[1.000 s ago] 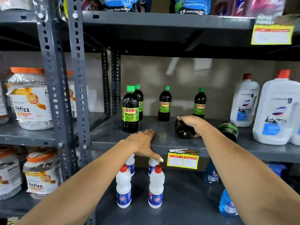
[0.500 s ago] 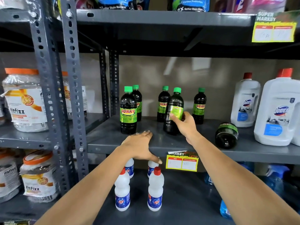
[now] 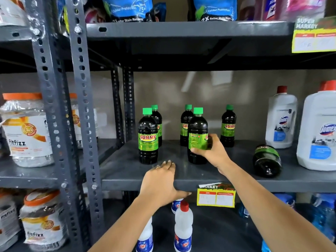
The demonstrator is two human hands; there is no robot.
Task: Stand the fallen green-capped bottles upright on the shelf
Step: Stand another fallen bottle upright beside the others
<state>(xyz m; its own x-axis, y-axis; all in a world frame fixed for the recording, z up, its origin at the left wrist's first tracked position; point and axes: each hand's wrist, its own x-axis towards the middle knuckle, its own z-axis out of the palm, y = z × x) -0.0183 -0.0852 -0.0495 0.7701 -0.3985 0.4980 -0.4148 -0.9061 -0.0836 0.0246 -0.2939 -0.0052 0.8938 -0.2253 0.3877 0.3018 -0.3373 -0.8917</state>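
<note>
Grey shelf (image 3: 127, 166) bears an upright bottle (image 3: 197, 137) gripped by the right hand (image 3: 213, 153), fallen bottle (image 3: 267, 160) just right.

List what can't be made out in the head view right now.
- Fallen bottle: cap hidden; its base faces the camera.
- Held bottle: brand name mostly turned away and covered by the right hand.
- Left hand: palm contact hidden; only its back shows on the shelf edge.
- Price tag: print too blurred to read.
- Right jug: cut off by the frame edge.
</note>
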